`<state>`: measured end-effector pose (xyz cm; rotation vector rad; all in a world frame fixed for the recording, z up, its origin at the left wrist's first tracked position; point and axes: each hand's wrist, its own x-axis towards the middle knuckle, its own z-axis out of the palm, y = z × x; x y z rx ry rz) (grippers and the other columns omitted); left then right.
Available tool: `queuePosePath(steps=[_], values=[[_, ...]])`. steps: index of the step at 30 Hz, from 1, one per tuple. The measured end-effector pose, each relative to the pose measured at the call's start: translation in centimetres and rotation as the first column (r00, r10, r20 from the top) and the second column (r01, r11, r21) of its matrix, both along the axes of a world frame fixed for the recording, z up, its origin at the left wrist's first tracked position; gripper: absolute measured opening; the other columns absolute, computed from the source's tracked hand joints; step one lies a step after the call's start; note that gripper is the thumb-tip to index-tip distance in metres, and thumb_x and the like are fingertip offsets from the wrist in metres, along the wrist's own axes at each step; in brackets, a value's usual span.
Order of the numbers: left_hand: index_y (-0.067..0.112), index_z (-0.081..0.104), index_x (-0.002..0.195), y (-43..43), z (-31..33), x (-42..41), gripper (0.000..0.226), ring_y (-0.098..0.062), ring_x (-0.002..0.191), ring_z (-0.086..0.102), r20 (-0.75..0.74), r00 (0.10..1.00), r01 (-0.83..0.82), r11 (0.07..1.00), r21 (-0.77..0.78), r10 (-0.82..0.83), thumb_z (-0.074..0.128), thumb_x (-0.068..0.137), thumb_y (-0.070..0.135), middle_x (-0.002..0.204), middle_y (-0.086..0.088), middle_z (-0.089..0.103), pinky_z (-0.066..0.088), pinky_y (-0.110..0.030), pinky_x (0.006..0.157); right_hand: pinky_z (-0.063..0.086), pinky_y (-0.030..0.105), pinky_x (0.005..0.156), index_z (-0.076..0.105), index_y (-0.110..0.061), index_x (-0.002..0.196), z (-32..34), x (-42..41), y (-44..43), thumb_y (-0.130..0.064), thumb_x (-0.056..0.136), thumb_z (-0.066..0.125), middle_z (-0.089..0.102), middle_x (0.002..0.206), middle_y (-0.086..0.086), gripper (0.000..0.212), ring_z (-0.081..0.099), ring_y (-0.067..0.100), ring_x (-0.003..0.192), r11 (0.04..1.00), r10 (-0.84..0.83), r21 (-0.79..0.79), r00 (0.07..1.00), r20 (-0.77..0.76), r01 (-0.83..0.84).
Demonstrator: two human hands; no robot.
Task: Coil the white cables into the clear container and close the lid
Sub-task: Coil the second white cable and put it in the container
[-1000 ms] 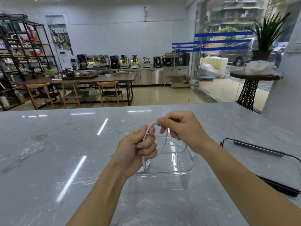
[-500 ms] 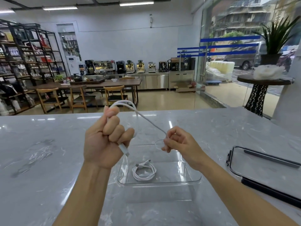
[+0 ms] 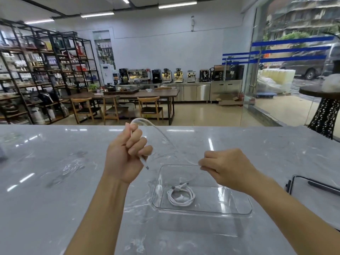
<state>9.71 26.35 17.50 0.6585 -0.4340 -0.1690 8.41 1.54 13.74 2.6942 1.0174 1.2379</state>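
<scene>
A clear rectangular container (image 3: 237,211) stands open on the marble counter, low and right of centre. One white cable (image 3: 181,197) lies coiled inside it at its left end. My left hand (image 3: 127,155) is raised above the counter, fist closed around a second white cable (image 3: 158,132), whose plug end sticks out below the fingers. That cable arcs over to my right hand (image 3: 226,168), which pinches it above the container's far rim. The lid (image 3: 312,184), clear with a dark frame, lies flat at the right edge.
The grey marble counter (image 3: 55,181) stretches wide to the left and front. Beyond its far edge are wooden chairs, a long table, shelving and coffee machines. A glass wall and a black round side table (image 3: 325,107) stand to the right.
My hands have drawn apart: the left rose and moved left with the cable end, the right slid right along the cable. The stretch between them is longer. The view tilted upward.
</scene>
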Motion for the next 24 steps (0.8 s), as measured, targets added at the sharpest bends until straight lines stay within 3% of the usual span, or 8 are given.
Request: queuePosePath(steps=[2, 6, 8, 11, 14, 16, 19, 24], values=[[0.016, 0.047, 0.072, -1.3, -0.5, -0.1, 0.035, -0.003, 0.031, 0.031, -0.006, 0.990, -0.139, 0.978, 0.158, 0.142, 0.026, 0.099, 0.026, 0.041, 0.008, 0.037, 0.039, -0.017, 0.036, 0.030, 0.018, 0.035, 0.067, -0.022, 0.067, 0.7, -1.2, 1.2, -0.028, 0.081, 0.047, 0.060, 0.060, -0.010, 0.025, 0.051, 0.010, 0.044, 0.994, 0.107, -0.017, 0.983, -0.152, -0.111], [0.011, 0.047, 0.076, -3.4, -1.4, 0.1, 0.035, -0.014, 0.039, 0.057, 0.001, 0.978, -0.194, 0.905, 0.378, 0.209, 0.026, 0.101, 0.024, 0.048, -0.002, 0.059, 0.053, -0.028, 0.041, 0.043, 0.021, 0.049, 0.066, -0.014, 0.078, 3.4, -3.5, 2.6, -0.026, 0.086, 0.049, 0.060, 0.070, -0.008, 0.022, 0.049, 0.003, 0.063, 0.922, 0.373, 0.223, 0.883, -0.286, -0.317], [0.009, 0.046, 0.078, -4.5, -1.7, -0.2, 0.033, -0.015, 0.043, 0.062, 0.024, 0.984, -0.169, 0.889, 0.425, 0.175, 0.027, 0.101, 0.022, 0.054, -0.006, 0.067, 0.053, -0.026, 0.040, 0.041, 0.012, 0.061, 0.066, -0.012, 0.081, 4.1, -3.8, 3.0, -0.024, 0.086, 0.050, 0.056, 0.075, -0.009, 0.021, 0.046, -0.004, 0.072, 0.884, 0.444, 0.300, 0.847, -0.292, -0.360], [0.006, 0.049, 0.088, -6.6, -2.1, -0.8, 0.028, -0.016, 0.045, 0.063, 0.021, 0.998, -0.069, 0.876, 0.478, 0.067, 0.029, 0.101, 0.022, 0.057, -0.006, 0.067, 0.052, -0.026, 0.041, 0.041, 0.022, 0.059, 0.066, -0.009, 0.079, 4.0, -3.1, 3.4, -0.026, 0.085, 0.048, 0.042, 0.062, -0.023, 0.026, 0.044, -0.005, 0.063, 0.862, 0.428, 0.415, 0.857, -0.288, -0.292], [0.004, 0.051, 0.089, -7.9, -2.7, -1.5, 0.028, -0.017, 0.034, 0.052, 0.019, 0.999, 0.020, 0.842, 0.539, -0.036, 0.030, 0.100, 0.018, 0.049, -0.009, 0.060, 0.048, -0.025, 0.038, 0.040, 0.019, 0.060, 0.068, -0.006, 0.077, 3.7, -1.8, 2.5, -0.024, 0.085, 0.054, 0.045, 0.064, -0.022, 0.024, 0.044, -0.004, 0.059, 0.804, 0.396, 0.554, 0.889, -0.231, -0.214], [0.007, 0.047, 0.082, -8.3, -3.0, -1.7, 0.024, -0.012, 0.027, 0.035, -0.023, 0.995, 0.097, 0.853, 0.513, -0.099, 0.030, 0.097, 0.015, 0.037, -0.005, 0.048, 0.033, -0.018, 0.034, 0.038, 0.011, 0.061, 0.070, -0.006, 0.075, 3.7, -1.2, 1.3, -0.019, 0.082, 0.059, 0.051, 0.064, -0.020, 0.018, 0.049, -0.003, 0.061, 0.758, 0.368, 0.633, 0.905, -0.215, -0.158], [0.010, 0.045, 0.073, -8.5, -3.3, -1.7, 0.025, -0.006, 0.029, 0.020, -0.077, 0.978, 0.207, 0.833, 0.513, -0.195, 0.033, 0.093, 0.015, 0.032, 0.002, 0.032, 0.013, -0.016, 0.036, 0.038, 0.012, 0.055, 0.072, -0.007, 0.071, 3.4, -0.8, -0.1, -0.019, 0.075, 0.071, 0.058, 0.061, -0.012, 0.012, 0.052, 0.003, 0.059, 0.697, 0.347, 0.711, 0.912, -0.219, -0.094], [0.009, 0.048, 0.072, -8.5, -3.9, -1.8, 0.017, -0.004, 0.028, 0.023, -0.073, 0.940, 0.321, 0.787, 0.527, -0.334, 0.039, 0.086, 0.014, 0.031, 0.007, 0.031, 0.021, -0.017, 0.036, 0.036, 0.017, 0.049, 0.071, -0.003, 0.063, 2.6, 0.0, -1.7, -0.019, 0.065, 0.079, 0.064, 0.057, 0.013, 0.018, 0.048, 0.013, 0.051, 0.654, 0.369, 0.751, 0.907, -0.204, -0.097]])
